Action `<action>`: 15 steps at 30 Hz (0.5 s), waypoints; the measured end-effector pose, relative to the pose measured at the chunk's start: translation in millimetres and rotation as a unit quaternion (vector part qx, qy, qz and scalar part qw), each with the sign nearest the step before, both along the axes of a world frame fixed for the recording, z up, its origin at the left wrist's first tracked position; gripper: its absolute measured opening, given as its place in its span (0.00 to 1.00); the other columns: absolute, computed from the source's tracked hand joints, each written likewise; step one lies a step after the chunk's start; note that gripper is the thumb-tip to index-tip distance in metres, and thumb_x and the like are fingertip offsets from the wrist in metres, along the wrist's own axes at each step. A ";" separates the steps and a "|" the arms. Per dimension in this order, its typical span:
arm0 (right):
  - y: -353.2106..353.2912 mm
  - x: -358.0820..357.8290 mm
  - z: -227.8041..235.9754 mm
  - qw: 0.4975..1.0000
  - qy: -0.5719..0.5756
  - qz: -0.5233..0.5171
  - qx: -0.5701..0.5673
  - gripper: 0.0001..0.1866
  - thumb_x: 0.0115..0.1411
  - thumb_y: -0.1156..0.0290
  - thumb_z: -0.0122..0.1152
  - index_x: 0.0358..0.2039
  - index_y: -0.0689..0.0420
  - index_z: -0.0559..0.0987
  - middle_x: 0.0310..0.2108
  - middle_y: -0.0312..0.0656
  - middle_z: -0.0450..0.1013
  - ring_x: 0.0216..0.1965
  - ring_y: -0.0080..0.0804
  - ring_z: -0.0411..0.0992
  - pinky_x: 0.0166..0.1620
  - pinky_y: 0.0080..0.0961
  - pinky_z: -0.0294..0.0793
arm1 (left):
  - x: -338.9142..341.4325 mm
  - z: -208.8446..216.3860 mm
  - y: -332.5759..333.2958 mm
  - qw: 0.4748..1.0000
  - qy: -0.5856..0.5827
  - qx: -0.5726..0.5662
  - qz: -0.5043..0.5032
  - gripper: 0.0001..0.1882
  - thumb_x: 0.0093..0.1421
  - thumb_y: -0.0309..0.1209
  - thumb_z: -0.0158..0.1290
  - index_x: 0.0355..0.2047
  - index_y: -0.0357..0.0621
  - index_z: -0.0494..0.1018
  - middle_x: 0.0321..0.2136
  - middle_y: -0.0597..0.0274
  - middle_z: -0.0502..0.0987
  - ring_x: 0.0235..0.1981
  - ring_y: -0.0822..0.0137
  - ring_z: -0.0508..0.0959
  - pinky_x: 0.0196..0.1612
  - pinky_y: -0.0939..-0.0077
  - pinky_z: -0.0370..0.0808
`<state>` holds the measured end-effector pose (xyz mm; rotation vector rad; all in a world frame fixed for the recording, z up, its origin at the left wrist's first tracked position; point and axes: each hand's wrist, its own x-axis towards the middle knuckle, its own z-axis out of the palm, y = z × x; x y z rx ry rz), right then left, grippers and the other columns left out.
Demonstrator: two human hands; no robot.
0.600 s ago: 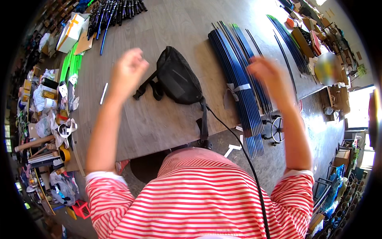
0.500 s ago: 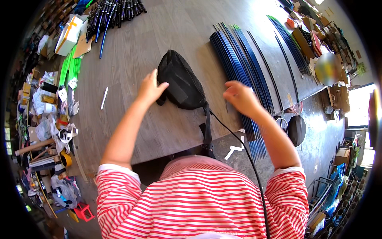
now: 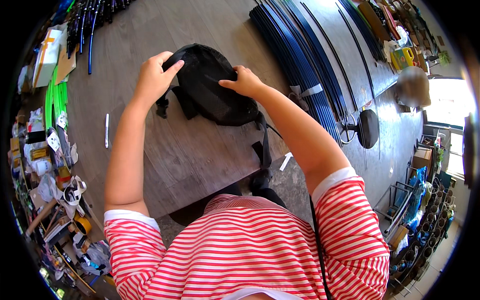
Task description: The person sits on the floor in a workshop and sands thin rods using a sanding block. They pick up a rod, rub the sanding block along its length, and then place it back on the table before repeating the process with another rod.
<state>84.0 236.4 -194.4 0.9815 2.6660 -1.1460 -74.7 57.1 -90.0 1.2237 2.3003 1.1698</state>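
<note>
A black bag (image 3: 212, 97) with a mesh face and dangling straps is held up over the wooden tabletop (image 3: 165, 165). My left hand (image 3: 156, 77) pinches its upper left rim between thumb and fingers. On the bag's right edge, my right hand (image 3: 244, 81) has its thumb over the mesh side and its fingers behind the rim. A black strap (image 3: 266, 142) hangs from the bag's lower right to the table's near edge. From there a thin black cable passes under my right forearm and reappears by my striped shirt.
Several dark blue rods (image 3: 295, 60) lie bundled at right, tied with a white band (image 3: 311, 90). A white pen (image 3: 106, 131) rests at left, near bright green rods (image 3: 59, 97) and a white box (image 3: 47, 57). Beyond the right edge stands a round stool (image 3: 368, 129).
Both hands have closed on the bag; the right came in from beside the rods. The bag has been raised and tilted, opening its mesh side to view. My view has shifted.
</note>
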 end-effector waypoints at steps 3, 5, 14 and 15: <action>-1.5 -6.5 10.9 0.996 -0.093 0.007 0.014 0.46 0.39 0.41 0.63 0.45 0.70 0.64 0.41 0.56 0.69 0.45 0.46 0.68 0.46 0.29 0.67 | 9.0 3.5 -13.6 0.999 -0.010 -0.036 0.012 0.12 0.53 0.35 0.53 0.28 0.36 0.72 0.16 0.61 0.71 0.15 0.75 0.64 0.23 0.79 0.64; -1.3 4.9 8.1 0.992 -0.118 0.025 0.020 0.46 0.39 0.41 0.63 0.44 0.70 0.65 0.41 0.56 0.69 0.44 0.46 0.68 0.46 0.29 0.67 | 11.4 -8.3 -21.0 0.999 -0.015 -0.025 0.040 0.12 0.52 0.35 0.53 0.28 0.37 0.72 0.16 0.62 0.71 0.15 0.75 0.63 0.22 0.78 0.64; -10.2 147.1 86.9 0.990 0.025 -0.122 0.060 0.15 0.54 0.57 0.52 0.31 0.58 0.75 0.28 0.49 0.73 0.32 0.42 0.72 0.35 0.35 0.69 | 33.5 -9.7 -18.3 0.988 -0.063 -0.016 0.140 0.13 0.53 0.36 0.53 0.29 0.36 0.71 0.16 0.65 0.70 0.18 0.76 0.69 0.25 0.77 0.69; -10.8 188.4 80.8 0.983 0.034 -0.107 0.144 0.15 0.55 0.58 0.50 0.26 0.58 0.74 0.23 0.49 0.71 0.28 0.44 0.71 0.31 0.38 0.69 | 31.9 -6.8 -18.2 0.987 -0.069 0.005 0.146 0.13 0.53 0.37 0.53 0.27 0.37 0.71 0.16 0.67 0.69 0.17 0.77 0.68 0.24 0.77 0.68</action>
